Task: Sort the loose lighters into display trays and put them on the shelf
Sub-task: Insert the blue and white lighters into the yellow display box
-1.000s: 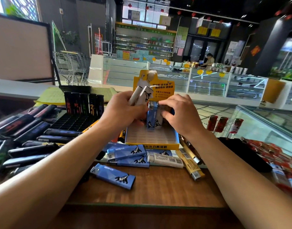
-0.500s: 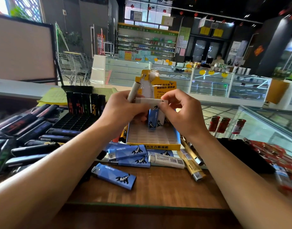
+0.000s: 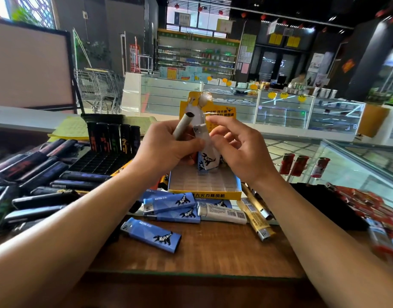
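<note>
A yellow-and-blue display tray [image 3: 205, 193] stands mid-table with a tall yellow backing card. A couple of blue lighters [image 3: 201, 166] stand at its back. Just above the tray, my left hand [image 3: 164, 150] grips a grey-white lighter [image 3: 182, 126] that sticks up out of the fist. My right hand [image 3: 240, 152] pinches a white lighter [image 3: 202, 142], which is tilted nearly upright over the tray's back row. My left thumb touches that lighter too. Loose blue lighters [image 3: 151, 234], a white one [image 3: 222, 214] and gold ones [image 3: 256, 221] lie in front of the tray.
A black tray [image 3: 97, 162] with black lighters [image 3: 113, 136] upright in its back row sits to the left, amid a heap of loose black lighters [image 3: 35, 174]. Red lighters [image 3: 382, 221] are piled at the right by a glass counter. The wooden table edge [image 3: 191, 273] is close to me.
The white lighter in my right hand has turned from lying level to nearly upright and has come down toward the tray's back row. My left hand stays in place with its lighter.
</note>
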Tool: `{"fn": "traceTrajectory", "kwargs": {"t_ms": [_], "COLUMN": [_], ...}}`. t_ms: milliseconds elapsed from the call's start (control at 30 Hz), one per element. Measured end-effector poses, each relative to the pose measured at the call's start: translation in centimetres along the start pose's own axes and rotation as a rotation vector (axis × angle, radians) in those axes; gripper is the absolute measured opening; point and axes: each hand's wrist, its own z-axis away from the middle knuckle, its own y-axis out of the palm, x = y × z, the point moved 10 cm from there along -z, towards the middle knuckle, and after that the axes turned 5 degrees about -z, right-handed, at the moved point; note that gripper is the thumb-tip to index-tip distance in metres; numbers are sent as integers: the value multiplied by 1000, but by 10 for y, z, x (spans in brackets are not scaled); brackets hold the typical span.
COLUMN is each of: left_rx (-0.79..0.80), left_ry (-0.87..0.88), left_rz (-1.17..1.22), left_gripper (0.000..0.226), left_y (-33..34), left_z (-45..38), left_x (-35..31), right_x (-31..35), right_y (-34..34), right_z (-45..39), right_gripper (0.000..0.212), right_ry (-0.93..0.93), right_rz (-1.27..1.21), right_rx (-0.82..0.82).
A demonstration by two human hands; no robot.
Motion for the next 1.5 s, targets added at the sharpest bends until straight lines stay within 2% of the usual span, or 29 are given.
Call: {"fn": "traceTrajectory", "kwargs": {"t_ms": [67, 267, 400, 533, 733, 1033, 1200, 1500], "left_rx": [8, 50, -7, -32, 17, 20, 20, 12], "left_ry": [55, 199, 171, 58, -43, 48, 45, 26], "left_rz": [-114, -366, -322, -248, -239, -298, -281, -303], "left_gripper": [19, 12, 8, 11, 17, 7, 9, 22], "left_y": [2, 10, 2, -4, 0, -2, -1, -3], "left_z": [0, 2, -1, -8, -10, -6, -6, -6], "left_x": [-3, -12, -11, 3, 15, 6, 7, 6], "right_x": [0, -4, -8, -23, -28, -33, -28, -34], "right_y": [0, -1, -17, -37, -35, -18, -11, -14], "right_z": [0, 0, -1, -1, 0, 0, -3, -3], "right_gripper": [30, 15, 6, 4, 24, 19, 19, 15], "right_ry": [7, 50, 79, 118, 100, 75, -6, 22], "right_rz": [2, -5, -35, 10, 178, 346, 435, 421], "right_rx": [2, -4, -62, -142, -142, -78, -90, -129]}}
